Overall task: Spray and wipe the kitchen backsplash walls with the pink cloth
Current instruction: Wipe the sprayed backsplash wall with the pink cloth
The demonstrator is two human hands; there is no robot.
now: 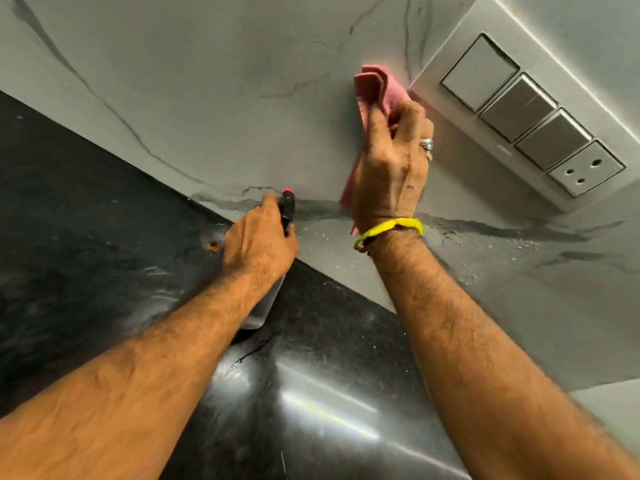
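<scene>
My right hand (391,168) presses the folded pink cloth (375,90) flat against the grey marble-patterned backsplash (207,81), just left of the switch plate. The cloth sticks out above my fingers and a strip of it shows below my palm. Lower and to the left, my left hand (258,244) grips a clear spray bottle (263,306) with a black trigger head and red nozzle tip (288,202) that points at the wall. Fine spray droplets (485,244) speckle the wall along the dark vein right of my wrist.
A grey switch plate (526,119) with three rocker switches and a socket sits on the wall at upper right, close to the cloth. Black granite counter (86,220) meets the wall below. A shiny steel surface (329,410) lies near the bottom middle.
</scene>
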